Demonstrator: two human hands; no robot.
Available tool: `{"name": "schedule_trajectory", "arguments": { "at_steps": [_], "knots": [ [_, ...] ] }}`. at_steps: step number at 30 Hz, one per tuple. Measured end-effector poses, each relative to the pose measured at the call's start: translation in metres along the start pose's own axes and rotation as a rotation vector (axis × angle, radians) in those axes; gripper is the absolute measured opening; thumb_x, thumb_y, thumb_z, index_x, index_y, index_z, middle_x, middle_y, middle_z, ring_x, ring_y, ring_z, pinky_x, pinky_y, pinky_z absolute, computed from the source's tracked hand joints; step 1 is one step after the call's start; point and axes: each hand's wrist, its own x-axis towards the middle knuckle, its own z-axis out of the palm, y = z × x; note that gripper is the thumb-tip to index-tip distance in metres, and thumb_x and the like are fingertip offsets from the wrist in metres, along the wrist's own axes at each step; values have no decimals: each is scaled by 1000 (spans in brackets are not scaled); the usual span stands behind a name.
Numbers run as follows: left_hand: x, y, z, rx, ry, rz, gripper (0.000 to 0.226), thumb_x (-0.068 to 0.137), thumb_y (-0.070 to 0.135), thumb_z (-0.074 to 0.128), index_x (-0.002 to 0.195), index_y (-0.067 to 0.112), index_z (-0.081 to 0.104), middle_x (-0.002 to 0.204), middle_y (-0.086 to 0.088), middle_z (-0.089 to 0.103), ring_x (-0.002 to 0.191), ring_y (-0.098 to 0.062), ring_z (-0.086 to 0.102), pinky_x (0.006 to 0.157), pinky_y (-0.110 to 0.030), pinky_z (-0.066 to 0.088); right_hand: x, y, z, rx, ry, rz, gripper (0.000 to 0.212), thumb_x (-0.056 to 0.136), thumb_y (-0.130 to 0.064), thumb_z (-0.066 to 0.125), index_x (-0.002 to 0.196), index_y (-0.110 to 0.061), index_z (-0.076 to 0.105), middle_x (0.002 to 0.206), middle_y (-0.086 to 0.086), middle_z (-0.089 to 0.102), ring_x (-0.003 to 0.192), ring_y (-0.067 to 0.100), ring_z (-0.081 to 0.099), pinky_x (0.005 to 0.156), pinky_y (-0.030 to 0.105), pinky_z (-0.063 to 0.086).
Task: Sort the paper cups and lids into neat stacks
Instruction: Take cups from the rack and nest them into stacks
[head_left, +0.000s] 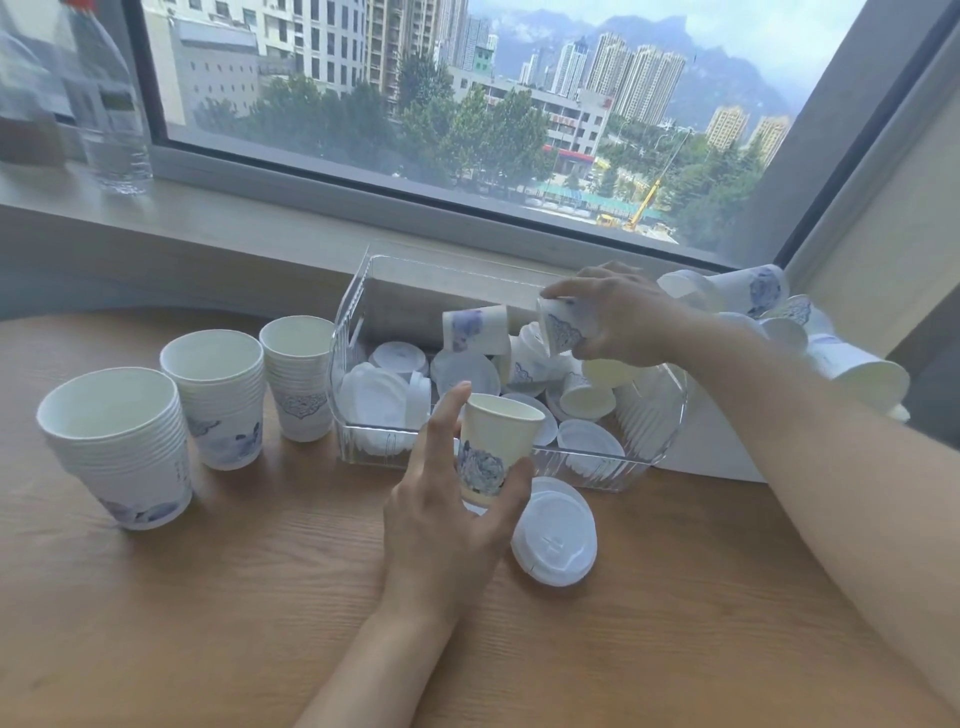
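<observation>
A clear plastic bin (613, 470) holds several white lids and loose paper cups. My left hand (447, 519) grips a small upright paper cup (493, 441) with a blue flower print, in front of the bin. My right hand (618, 317) holds another small cup (563, 325), tilted, over the bin. Three cup stacks stand on the table to the left: a large stack (119, 447), a middle stack (221, 400) and a narrower stack (298, 379) beside the bin. A short pile of white lids (556, 535) lies on the table by my left hand.
More loose cups (769, 296) lie heaped on a white surface right of the bin. A water bottle (104, 93) stands on the window sill (234, 218) at the back left. The wooden table (234, 597) stretches toward me.
</observation>
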Motion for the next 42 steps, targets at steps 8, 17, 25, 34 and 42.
{"name": "schedule_trajectory", "arguments": {
  "at_steps": [8,17,25,34,42],
  "knots": [
    [0,-1,0,-19,2,-24,73,82,60,68,148,46,39,118,15,63,87,-6,62,72,-36,57,-51,-42,2,796,177,-49,77,86,-36,85,152,-36,44,127,-11,67,116,8,64,98,20,47],
    [1,-2,1,5,24,-5,77,82,58,69,152,48,36,119,19,62,88,-7,65,73,-35,58,-79,-71,22,1306,4,-32,73,79,-19,88,142,-17,52,126,8,73,117,23,71,95,33,58],
    [1,1,-1,-1,23,-17,83,84,63,67,156,47,30,127,9,68,93,-13,71,78,-41,61,-81,-63,35,1102,-68,-70,50,87,-42,78,134,-29,64,127,-10,73,117,13,70,103,28,53],
    [3,-2,-3,-20,41,-66,86,83,67,69,158,42,33,110,14,70,88,-9,70,78,-40,60,-69,-60,42,1043,-221,-98,51,92,-59,66,134,-30,68,124,-11,74,121,5,66,102,24,51],
    [3,-3,-1,-15,67,-78,77,79,67,71,146,41,45,108,17,67,84,-4,63,77,-30,54,-13,-74,49,1055,42,80,39,104,-29,62,142,-22,61,124,-11,71,102,5,73,89,30,62]
  ]
}}
